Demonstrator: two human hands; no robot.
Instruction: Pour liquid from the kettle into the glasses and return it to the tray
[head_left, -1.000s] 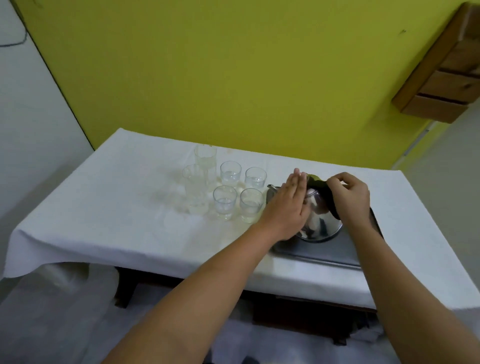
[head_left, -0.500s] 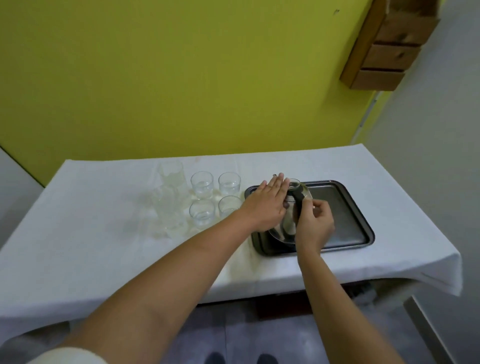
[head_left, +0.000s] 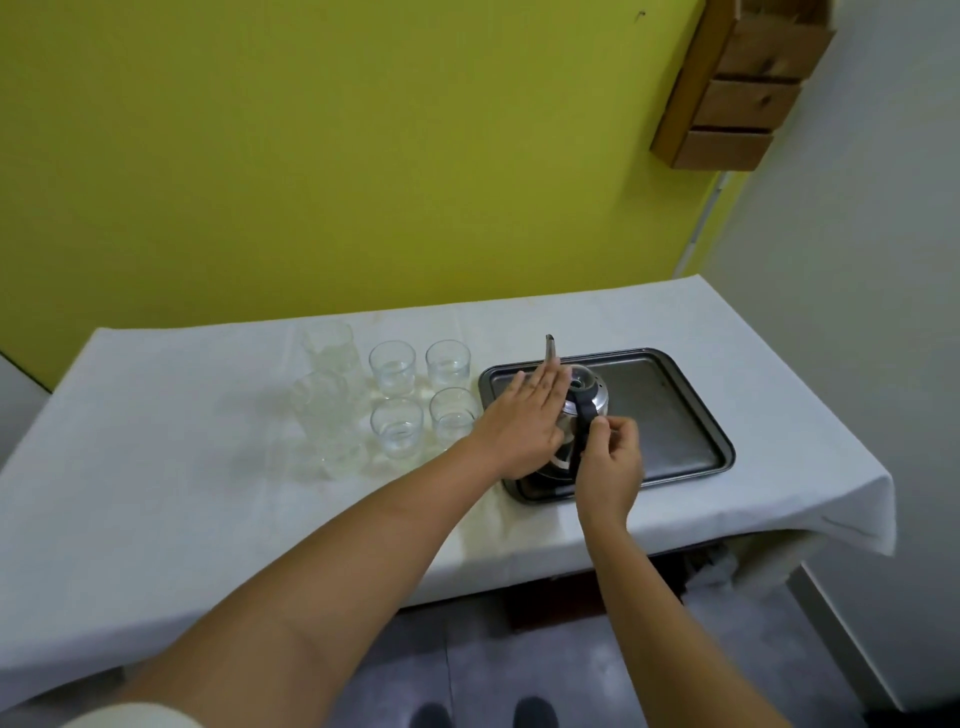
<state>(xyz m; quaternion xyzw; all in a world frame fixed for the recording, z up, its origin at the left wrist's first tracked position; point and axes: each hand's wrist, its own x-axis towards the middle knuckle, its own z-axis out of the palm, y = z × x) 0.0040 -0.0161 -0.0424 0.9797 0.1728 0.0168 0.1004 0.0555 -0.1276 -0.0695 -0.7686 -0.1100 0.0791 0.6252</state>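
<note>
A table (head_left: 156, 493) draped in a matte white cloth stood against the yellow wall. A dark rectangular metal tray (head_left: 670, 410) with a raised rim lay toward the table's right end. The kettle (head_left: 589, 397), rounded polished steel with a dark handle and a thin spout, stood upright in the tray's near left corner. Six clear glasses (head_left: 393, 369) were grouped just left of the tray, the two at the left taller; some appeared to hold liquid.

The left hand (head_left: 524, 426) lay flat and open against the kettle's side, holding nothing. The right hand (head_left: 610, 462) had its fingertips (head_left: 600, 423) pinched on the handle, a narrow hold.

Judged risks: a fingertip pinch on smooth steel could slip under the load; the glasses stood close together, so a swinging spout could topple one; the cloth would soak any spill.
</note>
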